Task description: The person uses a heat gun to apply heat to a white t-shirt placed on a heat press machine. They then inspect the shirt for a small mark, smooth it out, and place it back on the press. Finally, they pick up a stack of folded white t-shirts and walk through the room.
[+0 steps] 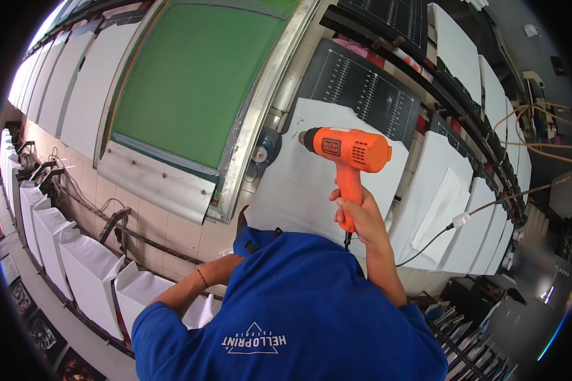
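Blue shirt [299, 305], right hand [361, 216] gripping heat gun [349, 152]

A dark printing platen [362, 86] with white ruler markings carries a white garment [311, 184] spread flat at centre. At three o'clock, neighbouring platens [454, 143] each bear white garments [438, 197]; more white garments [89, 267] line the eight o'clock side.

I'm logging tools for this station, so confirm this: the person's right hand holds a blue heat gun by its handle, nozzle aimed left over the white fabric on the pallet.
One detail is wrong: the heat gun is orange, not blue. The head view shows the right hand gripping its handle, nozzle aimed left over the white fabric on the pallet.
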`<state>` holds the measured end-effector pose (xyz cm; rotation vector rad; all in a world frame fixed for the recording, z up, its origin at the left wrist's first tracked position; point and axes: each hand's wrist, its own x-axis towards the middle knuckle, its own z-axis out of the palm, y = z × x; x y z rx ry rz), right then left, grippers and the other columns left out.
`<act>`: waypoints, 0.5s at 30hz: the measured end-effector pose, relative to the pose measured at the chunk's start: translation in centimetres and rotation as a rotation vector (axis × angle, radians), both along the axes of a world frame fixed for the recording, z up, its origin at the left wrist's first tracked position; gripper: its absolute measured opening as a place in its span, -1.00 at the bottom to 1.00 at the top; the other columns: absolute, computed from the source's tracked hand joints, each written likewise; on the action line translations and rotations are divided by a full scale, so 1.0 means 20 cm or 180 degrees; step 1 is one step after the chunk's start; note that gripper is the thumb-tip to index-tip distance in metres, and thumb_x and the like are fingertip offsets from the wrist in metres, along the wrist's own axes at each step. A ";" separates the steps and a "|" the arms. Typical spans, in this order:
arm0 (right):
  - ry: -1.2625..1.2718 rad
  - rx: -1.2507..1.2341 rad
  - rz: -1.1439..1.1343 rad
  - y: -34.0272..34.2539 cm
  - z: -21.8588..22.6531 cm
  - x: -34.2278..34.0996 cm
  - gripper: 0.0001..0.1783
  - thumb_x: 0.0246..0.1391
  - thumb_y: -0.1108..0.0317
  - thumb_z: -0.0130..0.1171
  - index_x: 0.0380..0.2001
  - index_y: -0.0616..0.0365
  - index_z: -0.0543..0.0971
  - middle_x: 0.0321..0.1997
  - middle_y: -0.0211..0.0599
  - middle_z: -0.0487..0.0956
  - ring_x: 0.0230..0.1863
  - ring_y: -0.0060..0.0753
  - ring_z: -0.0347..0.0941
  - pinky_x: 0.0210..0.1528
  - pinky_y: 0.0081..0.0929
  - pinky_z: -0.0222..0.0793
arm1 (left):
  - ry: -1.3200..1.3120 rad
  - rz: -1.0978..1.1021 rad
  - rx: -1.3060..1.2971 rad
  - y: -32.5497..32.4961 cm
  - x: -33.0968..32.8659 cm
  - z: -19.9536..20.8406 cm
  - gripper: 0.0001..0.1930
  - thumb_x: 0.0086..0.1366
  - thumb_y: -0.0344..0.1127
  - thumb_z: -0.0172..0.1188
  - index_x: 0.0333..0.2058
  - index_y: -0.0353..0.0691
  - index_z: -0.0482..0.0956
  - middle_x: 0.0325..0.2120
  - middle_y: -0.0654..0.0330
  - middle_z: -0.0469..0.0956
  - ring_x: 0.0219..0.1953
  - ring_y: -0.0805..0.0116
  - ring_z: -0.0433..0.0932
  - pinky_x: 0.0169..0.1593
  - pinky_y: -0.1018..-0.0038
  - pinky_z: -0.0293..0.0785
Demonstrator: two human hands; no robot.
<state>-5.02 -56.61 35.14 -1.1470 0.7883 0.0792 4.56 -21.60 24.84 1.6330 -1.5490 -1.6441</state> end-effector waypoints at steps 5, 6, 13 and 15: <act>-0.0121 0.0237 -0.0206 -0.02 -0.02 -0.03 -0.54 0.05 0.42 0.09 0.05 0.31 0.37 -0.23 -0.26 0.49 -0.57 -0.62 0.39 -0.44 -0.55 0.45 | -0.0008 -0.0061 -0.0068 0.00 0.01 0.00 -0.56 0.05 -0.10 0.30 -0.14 -0.22 0.50 -0.26 -0.10 0.60 -0.19 -0.17 0.56 -0.11 0.12 0.50; -0.0127 0.0272 -0.0239 -0.02 -0.02 -0.03 -0.53 0.05 0.42 0.09 0.06 0.31 0.37 -0.24 -0.26 0.49 -0.58 -0.63 0.39 -0.42 -0.54 0.46 | -0.0006 -0.0069 -0.0047 0.00 0.01 0.00 -0.55 0.05 -0.10 0.30 -0.14 -0.22 0.50 -0.25 -0.10 0.60 -0.18 -0.17 0.56 -0.11 0.12 0.50; -0.0121 0.0469 -0.0351 -0.03 -0.04 -0.04 -0.52 0.05 0.43 0.09 0.06 0.31 0.36 -0.28 -0.28 0.48 -0.60 -0.63 0.38 -0.44 -0.53 0.46 | 0.0036 0.0043 0.0004 0.01 0.00 -0.02 -0.58 0.03 -0.10 0.28 -0.19 -0.24 0.53 -0.28 -0.10 0.59 -0.19 -0.16 0.56 -0.08 0.11 0.47; -0.0123 0.0496 -0.0347 -0.03 -0.04 -0.04 -0.52 0.05 0.43 0.09 0.07 0.31 0.36 -0.28 -0.29 0.48 -0.60 -0.63 0.38 -0.44 -0.53 0.46 | 0.0071 0.0047 0.0007 0.01 0.00 -0.02 -0.59 0.04 -0.10 0.28 -0.20 -0.25 0.53 -0.28 -0.11 0.58 -0.20 -0.17 0.56 -0.09 0.11 0.47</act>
